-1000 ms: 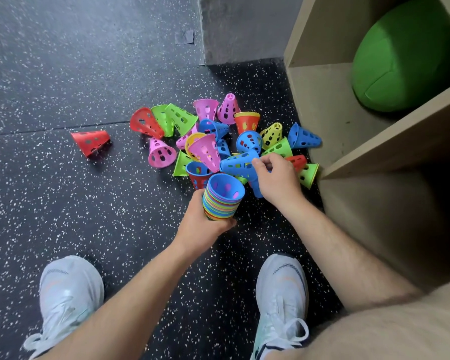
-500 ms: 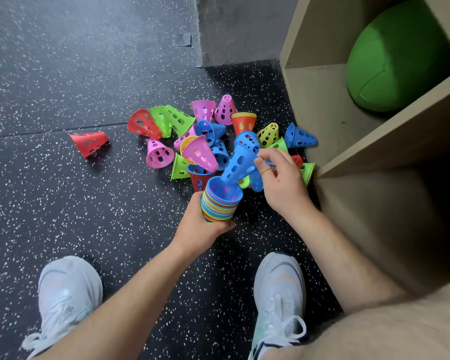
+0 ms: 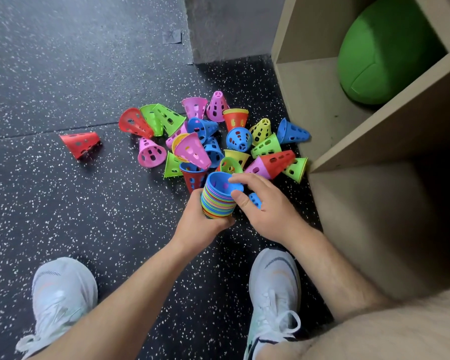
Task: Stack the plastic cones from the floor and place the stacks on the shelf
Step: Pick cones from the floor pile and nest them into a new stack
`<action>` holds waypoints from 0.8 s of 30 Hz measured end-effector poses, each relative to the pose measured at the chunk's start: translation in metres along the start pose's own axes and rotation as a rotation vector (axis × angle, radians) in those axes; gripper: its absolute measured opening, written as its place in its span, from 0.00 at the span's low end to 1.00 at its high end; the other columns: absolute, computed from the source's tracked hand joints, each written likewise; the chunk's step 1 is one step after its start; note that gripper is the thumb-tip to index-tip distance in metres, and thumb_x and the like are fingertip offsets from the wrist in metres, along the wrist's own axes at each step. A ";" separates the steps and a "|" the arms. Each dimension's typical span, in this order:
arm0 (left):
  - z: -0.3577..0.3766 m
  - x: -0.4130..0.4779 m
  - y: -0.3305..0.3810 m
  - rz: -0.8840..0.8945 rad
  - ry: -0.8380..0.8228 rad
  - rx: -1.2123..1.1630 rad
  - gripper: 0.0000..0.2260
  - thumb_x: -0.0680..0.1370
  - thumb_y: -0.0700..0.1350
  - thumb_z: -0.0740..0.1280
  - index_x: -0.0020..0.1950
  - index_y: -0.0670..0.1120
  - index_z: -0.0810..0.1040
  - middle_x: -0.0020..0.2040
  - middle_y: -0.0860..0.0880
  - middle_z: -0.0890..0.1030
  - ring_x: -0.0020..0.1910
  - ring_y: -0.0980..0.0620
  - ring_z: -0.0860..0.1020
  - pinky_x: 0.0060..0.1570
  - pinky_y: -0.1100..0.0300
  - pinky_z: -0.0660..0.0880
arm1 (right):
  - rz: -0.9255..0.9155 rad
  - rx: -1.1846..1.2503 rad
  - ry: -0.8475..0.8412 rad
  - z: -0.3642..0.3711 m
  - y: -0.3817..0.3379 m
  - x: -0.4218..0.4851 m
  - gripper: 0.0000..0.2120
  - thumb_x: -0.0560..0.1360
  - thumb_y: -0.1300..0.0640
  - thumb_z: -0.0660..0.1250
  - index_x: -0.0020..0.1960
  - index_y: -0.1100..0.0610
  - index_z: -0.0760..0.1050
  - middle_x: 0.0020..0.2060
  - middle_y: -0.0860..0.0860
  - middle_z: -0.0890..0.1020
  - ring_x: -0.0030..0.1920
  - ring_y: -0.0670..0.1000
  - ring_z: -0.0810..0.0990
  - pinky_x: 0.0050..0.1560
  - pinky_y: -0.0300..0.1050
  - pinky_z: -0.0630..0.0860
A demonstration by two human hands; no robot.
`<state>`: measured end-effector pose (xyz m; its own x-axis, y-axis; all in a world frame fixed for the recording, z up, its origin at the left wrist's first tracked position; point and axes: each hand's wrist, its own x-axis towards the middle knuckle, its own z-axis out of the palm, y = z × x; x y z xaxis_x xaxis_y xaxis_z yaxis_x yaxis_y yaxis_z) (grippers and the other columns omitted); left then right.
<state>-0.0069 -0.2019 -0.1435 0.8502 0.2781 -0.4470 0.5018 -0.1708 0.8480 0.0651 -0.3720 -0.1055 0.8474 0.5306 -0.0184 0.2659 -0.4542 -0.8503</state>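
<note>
stack: we are holding the nested stack of coloured perforated plastic cones (image 3: 218, 201) off the floor, wide mouth up, blue cone on top.
left hand: our left hand (image 3: 202, 224) is wrapping the lower part of the stack, grip clamped on it.
right hand: our right hand (image 3: 268, 209) is sitting at the stack's rim, one fingertip (image 3: 235, 179) over the mouth of the top cone, thumb on the side; fingers part-curled, a blue cone (image 3: 255, 200) is showing under the palm, we cannot tell if the grip is closed on it.
loose cones: we are looking at a pile of loose plastic cones (image 3: 218, 141) on the black speckled rubber floor (image 3: 63, 203), just beyond the hands; one lone red cone (image 3: 81, 142) is lying well apart to the left.
shelf: the beige wooden shelf unit (image 3: 374, 131) is standing just right of the pile; a green ball (image 3: 385, 53) is filling the upper compartment, nothing stacked there yet.
progress: we are judging this mid-way; many cones are not yet nested.
risk 1: stack is getting tall for a one-hand hold; tilting it could fan the upper cones out.
risk 2: seating a cone crooked could jam it, holes catching rims.
risk 3: reaching in could knock pile cones under the shelf edge.
risk 4: we could miss the far red cone.
</note>
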 end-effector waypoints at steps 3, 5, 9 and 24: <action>0.003 -0.003 -0.002 -0.009 -0.017 0.017 0.31 0.63 0.45 0.81 0.61 0.51 0.72 0.51 0.52 0.83 0.44 0.60 0.82 0.50 0.55 0.81 | 0.033 -0.047 0.104 -0.004 0.009 0.001 0.13 0.81 0.51 0.62 0.63 0.52 0.77 0.58 0.44 0.78 0.61 0.47 0.76 0.65 0.46 0.72; 0.006 -0.004 -0.004 -0.021 -0.031 0.036 0.31 0.62 0.47 0.81 0.61 0.53 0.72 0.51 0.53 0.83 0.46 0.59 0.82 0.51 0.54 0.81 | 0.104 -0.094 0.185 -0.006 0.020 0.002 0.11 0.80 0.54 0.63 0.62 0.52 0.77 0.56 0.45 0.78 0.58 0.49 0.77 0.62 0.50 0.74; 0.008 -0.004 -0.010 -0.040 -0.043 0.075 0.30 0.65 0.44 0.83 0.61 0.52 0.72 0.51 0.53 0.83 0.46 0.59 0.82 0.52 0.56 0.80 | 0.251 -0.203 0.121 -0.010 0.040 -0.008 0.15 0.77 0.58 0.65 0.63 0.51 0.75 0.59 0.46 0.75 0.58 0.50 0.75 0.62 0.52 0.73; 0.022 -0.014 -0.020 -0.045 -0.111 0.139 0.32 0.65 0.44 0.82 0.64 0.53 0.71 0.55 0.55 0.82 0.53 0.58 0.81 0.55 0.57 0.78 | 0.233 -0.278 -0.064 -0.012 0.064 -0.041 0.16 0.69 0.64 0.68 0.55 0.54 0.83 0.66 0.46 0.78 0.63 0.51 0.74 0.69 0.37 0.64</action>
<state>-0.0249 -0.2236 -0.1604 0.8351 0.1841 -0.5184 0.5501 -0.2922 0.7823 0.0533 -0.4313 -0.1527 0.8719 0.4294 -0.2353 0.1911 -0.7409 -0.6439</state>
